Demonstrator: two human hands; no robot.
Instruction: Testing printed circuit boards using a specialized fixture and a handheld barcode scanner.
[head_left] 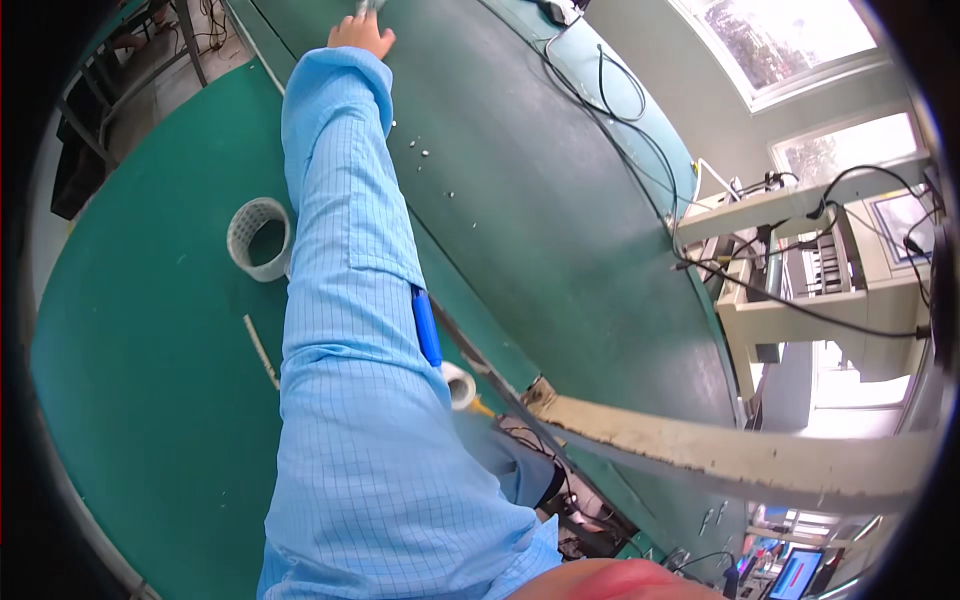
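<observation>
My left arm, in a light blue checked sleeve, stretches far across the green table to the top edge of the view. There my left hand (362,36) has its fingers closed around a small pale, shiny thing (371,5), mostly cut off by the frame. My right hand is out of view. A large white tape roll (240,240) lies left of my forearm, with a thin pale strip (262,352) below it. Against the sleeve's right side shows a blue pen (426,328). Several tiny white bits (425,153) are scattered right of my wrist.
Another white roll (458,388) shows partly beside my sleeve. A worn cream beam (700,450) crosses at the lower right. Black cables (640,150) trail along the table's far right side, near a cream frame (820,310) and windows. A metal stand (190,45) is at the upper left.
</observation>
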